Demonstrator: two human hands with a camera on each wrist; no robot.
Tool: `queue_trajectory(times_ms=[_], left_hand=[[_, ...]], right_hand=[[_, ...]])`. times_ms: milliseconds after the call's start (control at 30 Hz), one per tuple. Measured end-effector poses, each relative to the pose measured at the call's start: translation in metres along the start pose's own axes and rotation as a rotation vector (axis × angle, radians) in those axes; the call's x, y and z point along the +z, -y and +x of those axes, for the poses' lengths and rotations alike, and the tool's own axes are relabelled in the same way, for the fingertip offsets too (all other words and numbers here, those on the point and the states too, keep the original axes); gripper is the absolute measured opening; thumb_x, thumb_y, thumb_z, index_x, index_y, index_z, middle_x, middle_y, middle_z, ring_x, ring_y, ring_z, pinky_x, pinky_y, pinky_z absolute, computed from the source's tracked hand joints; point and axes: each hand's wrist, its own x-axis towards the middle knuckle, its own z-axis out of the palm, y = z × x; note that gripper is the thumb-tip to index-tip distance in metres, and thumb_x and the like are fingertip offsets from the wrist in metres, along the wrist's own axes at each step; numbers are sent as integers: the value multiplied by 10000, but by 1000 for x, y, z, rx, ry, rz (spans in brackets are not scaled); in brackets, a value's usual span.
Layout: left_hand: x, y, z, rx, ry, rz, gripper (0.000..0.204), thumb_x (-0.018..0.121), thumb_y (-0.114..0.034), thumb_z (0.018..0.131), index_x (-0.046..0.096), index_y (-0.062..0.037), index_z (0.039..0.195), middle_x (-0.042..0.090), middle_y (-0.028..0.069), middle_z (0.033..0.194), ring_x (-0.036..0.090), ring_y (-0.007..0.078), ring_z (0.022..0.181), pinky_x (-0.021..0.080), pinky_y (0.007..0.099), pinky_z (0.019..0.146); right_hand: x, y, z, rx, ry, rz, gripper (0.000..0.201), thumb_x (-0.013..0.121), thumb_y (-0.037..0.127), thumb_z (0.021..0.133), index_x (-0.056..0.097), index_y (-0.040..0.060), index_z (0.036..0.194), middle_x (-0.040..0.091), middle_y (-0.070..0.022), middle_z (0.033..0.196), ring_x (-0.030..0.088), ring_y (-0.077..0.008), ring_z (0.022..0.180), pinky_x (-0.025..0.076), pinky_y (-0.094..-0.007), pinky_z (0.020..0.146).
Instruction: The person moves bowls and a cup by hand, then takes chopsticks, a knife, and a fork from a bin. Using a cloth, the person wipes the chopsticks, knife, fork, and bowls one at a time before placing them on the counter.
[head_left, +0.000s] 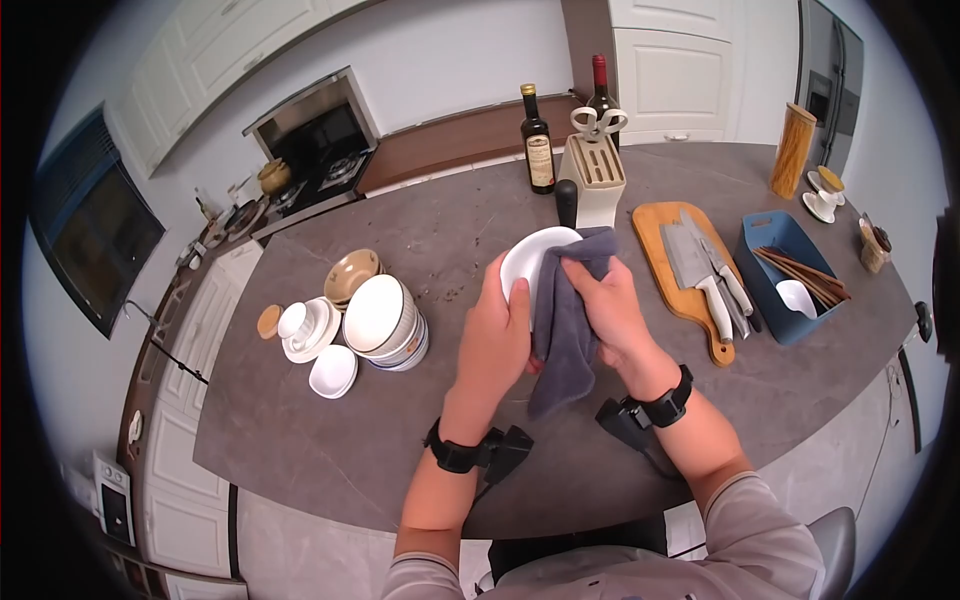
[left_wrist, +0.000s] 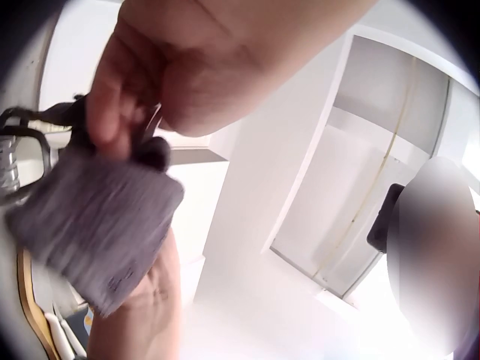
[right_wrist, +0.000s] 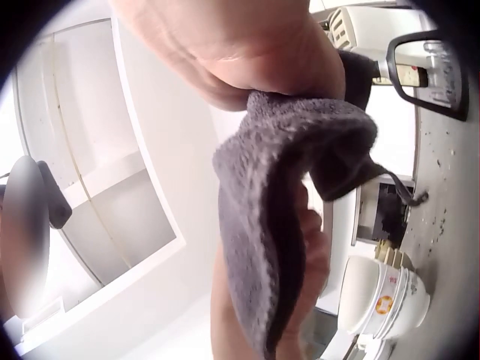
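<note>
In the head view, a white dish (head_left: 522, 262) is held tilted over the middle of the countertop. My left hand (head_left: 493, 335) grips it at the left side, thumb over the near face. A dark grey cloth (head_left: 568, 335) hangs across the dish's right part and hides it. My right hand (head_left: 618, 310) pinches this cloth against the dish, thumb on top. Seen from the left wrist, the cloth (left_wrist: 105, 217) dangles below the left hand and covers the dish. From the right wrist, folds of the cloth (right_wrist: 255, 187) drop from under the right hand.
Stacked bowls (head_left: 378, 315), small white dishes (head_left: 333, 372) and a cup with saucer (head_left: 296, 322) stand left. Beyond the hands are a knife block (head_left: 597, 180) and bottles (head_left: 538, 150). Several knives lie on a cutting board (head_left: 655, 235); a blue bin (head_left: 760, 290) is at right.
</note>
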Motion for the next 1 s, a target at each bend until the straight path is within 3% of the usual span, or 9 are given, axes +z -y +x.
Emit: queue_trajectory(times_ms=[67, 133, 267, 433, 567, 633, 767, 900, 1000], left_hand=[[-13, -10, 0, -30, 64, 95, 347, 457, -282, 958, 493, -82, 1239, 631, 159, 638, 621, 262, 473, 501, 367, 563], [-24, -24, 1, -102, 159, 362, 306, 477, -282, 951, 541, -103, 1190, 633, 148, 628, 629, 266, 490, 498, 356, 548], [-26, -17, 1, -15, 195, 376, 292, 482, -279, 951, 562, -82, 1151, 631, 142, 621, 627, 275, 492, 500, 360, 555], [0, 18, 11, 304, -210, 173, 280, 467, -243, 956, 554, -59, 1149, 656, 185, 761, 638, 311, 538, 505, 388, 575], [-4, 1, 6, 241, -190, 177, 294, 467, -236, 954, 529, -65, 1184, 654, 211, 819, 655, 347, 651, 501, 425, 626], [-20, -30, 0, -197, 120, 60, 311, 482, -248, 944, 514, -91, 1211, 655, 207, 793, 645, 382, 697, 490, 460, 644], [-23, -11, -1, 67, 76, 495, 289, 483, -237, 942, 536, -115, 1199, 652, 191, 732, 629, 378, 617, 484, 450, 574], [-14, -8, 0, 321, 25, 499, 261, 456, -212, 959, 562, -113, 1177, 625, 162, 628, 624, 369, 594, 466, 464, 539], [1, -14, -2, -42, 7, 114, 272, 441, -223, 967, 547, -89, 1178, 636, 187, 691, 631, 393, 668, 469, 476, 579]], right_hand=[[-14, -3, 7, 34, 75, -87, 175, 546, 69, 918, 560, 0, 1078, 639, -62, 953, 610, -122, 862, 481, -265, 757], [-22, -6, 12, -363, 345, -674, 167, 560, 39, 894, 576, -5, 1054, 645, -62, 948, 615, -134, 871, 480, -275, 772], [-9, 0, 0, -326, 315, -676, 159, 574, 21, 874, 591, -5, 1030, 652, -63, 938, 616, -138, 881, 478, -284, 786], [8, -18, -4, -101, -27, 34, 188, 551, 46, 907, 554, 3, 1090, 625, -53, 998, 587, -121, 923, 463, -274, 811], [6, -22, -3, -189, -16, -2, 196, 556, 54, 905, 554, -4, 1092, 629, -54, 993, 584, -118, 919, 465, -274, 808], [-8, -10, 3, -114, 137, -177, 187, 556, 47, 904, 560, -6, 1083, 635, -48, 979, 587, -105, 902, 477, -268, 787], [-18, 4, 3, -205, 402, -718, 171, 562, 27, 891, 576, -24, 1053, 650, -46, 931, 593, -92, 867, 497, -268, 751], [-10, 4, 1, -148, 290, -566, 169, 583, 41, 877, 585, -13, 1037, 656, -63, 919, 600, -109, 859, 479, -268, 758], [3, -1, -4, -182, 42, -127, 157, 541, 27, 909, 577, 3, 1061, 640, -49, 965, 586, -97, 879, 476, -253, 776]])
